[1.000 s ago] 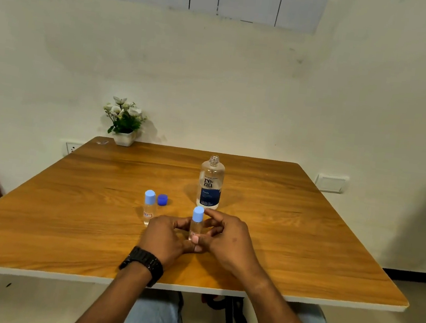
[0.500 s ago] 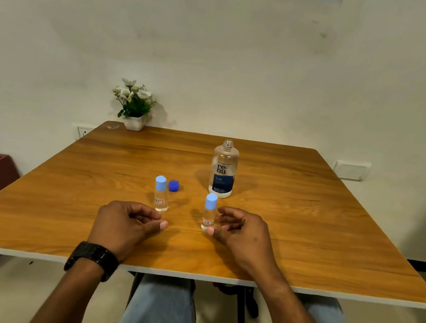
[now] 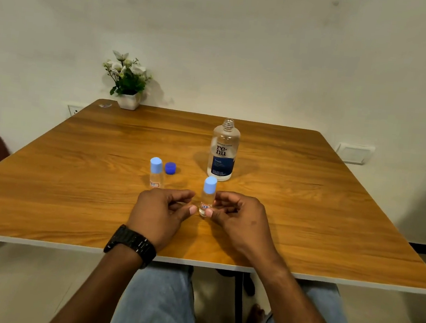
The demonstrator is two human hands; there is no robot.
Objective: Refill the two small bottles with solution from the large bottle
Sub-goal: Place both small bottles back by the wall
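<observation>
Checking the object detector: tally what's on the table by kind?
Small clear bottles with light-blue caps: 2
Large clear uncapped solution bottle: 1
Loose dark-blue cap: 1
White pot of flowers: 1
Total: 5

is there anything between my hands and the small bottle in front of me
Nothing visible. The nearer small bottle stands capped between the left hand and right hand, whose thumbs sit at its base. The other small bottle, dark blue cap and large bottle stand farther back.
</observation>
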